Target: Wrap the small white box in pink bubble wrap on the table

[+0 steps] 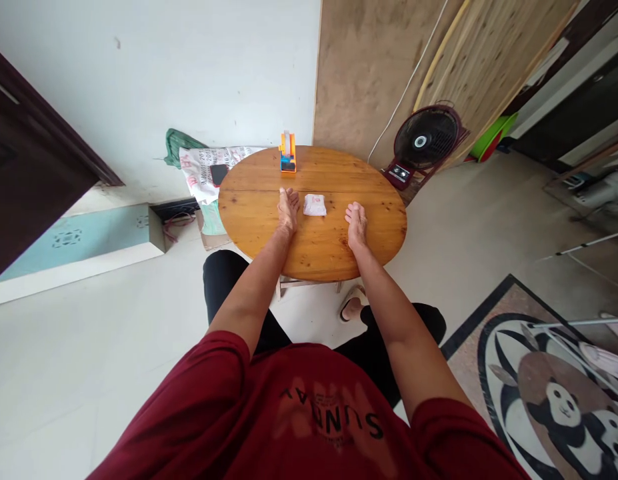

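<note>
A small white packet (315, 205) with faint reddish print lies flat on the oval wooden table (333, 260), between my two hands. My left hand (287, 210) rests at the table just left of the packet, fingers stretched forward and holding nothing. On the other side, apart from the packet, my right hand (357, 225) is on its edge with loosely bent fingers; no object shows in it. Behind the packet, near the far rim, stands an orange and blue tape dispenser (288, 155) with a roll of clear tape.
A dark phone-like object (219, 175) lies on a printed white sack (201, 173) at the table's left. A dark red fan (423, 141) stands at the back right. A white wall (189, 67) and a wooden board (363, 73) rise behind the table.
</note>
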`<control>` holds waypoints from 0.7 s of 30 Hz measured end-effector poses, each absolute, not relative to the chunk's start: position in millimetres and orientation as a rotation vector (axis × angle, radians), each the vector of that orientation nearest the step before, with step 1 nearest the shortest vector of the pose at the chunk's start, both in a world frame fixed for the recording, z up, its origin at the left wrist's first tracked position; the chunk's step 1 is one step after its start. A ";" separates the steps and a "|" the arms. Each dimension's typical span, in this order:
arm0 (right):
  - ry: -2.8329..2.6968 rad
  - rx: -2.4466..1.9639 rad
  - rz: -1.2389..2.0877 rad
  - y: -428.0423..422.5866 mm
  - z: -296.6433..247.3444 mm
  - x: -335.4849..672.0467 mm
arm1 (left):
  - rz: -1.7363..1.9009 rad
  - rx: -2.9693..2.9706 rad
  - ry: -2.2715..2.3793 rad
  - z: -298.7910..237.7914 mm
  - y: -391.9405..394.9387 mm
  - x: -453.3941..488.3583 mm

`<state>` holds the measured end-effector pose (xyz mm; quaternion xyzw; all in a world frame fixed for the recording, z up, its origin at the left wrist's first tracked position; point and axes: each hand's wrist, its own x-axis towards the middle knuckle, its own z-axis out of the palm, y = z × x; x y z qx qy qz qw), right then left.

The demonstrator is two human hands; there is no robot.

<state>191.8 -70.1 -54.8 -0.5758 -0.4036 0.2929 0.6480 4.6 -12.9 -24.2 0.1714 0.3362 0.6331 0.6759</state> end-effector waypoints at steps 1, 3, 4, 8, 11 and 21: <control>-0.920 -1.312 0.657 -69.7 -55.2 191.6 | 1.421 0.390 0.757 -24.9 -12.3 4.7; -0.937 -1.326 0.640 -69.0 -56.3 191.4 | 1.414 0.399 0.758 -26.2 -11.2 4.7; -0.948 -1.335 0.635 -68.6 -57.0 191.4 | 1.412 0.403 0.756 -26.6 -10.9 4.6; -0.972 -1.334 0.627 -67.4 -58.9 192.3 | 1.403 0.403 0.755 -26.3 -10.9 4.2; -0.985 -1.311 0.640 -66.8 -59.9 193.4 | 1.397 0.398 0.752 -25.7 -10.7 4.3; -0.926 -1.324 0.691 -66.7 -57.3 189.5 | 1.374 0.461 0.795 -27.8 -9.9 4.9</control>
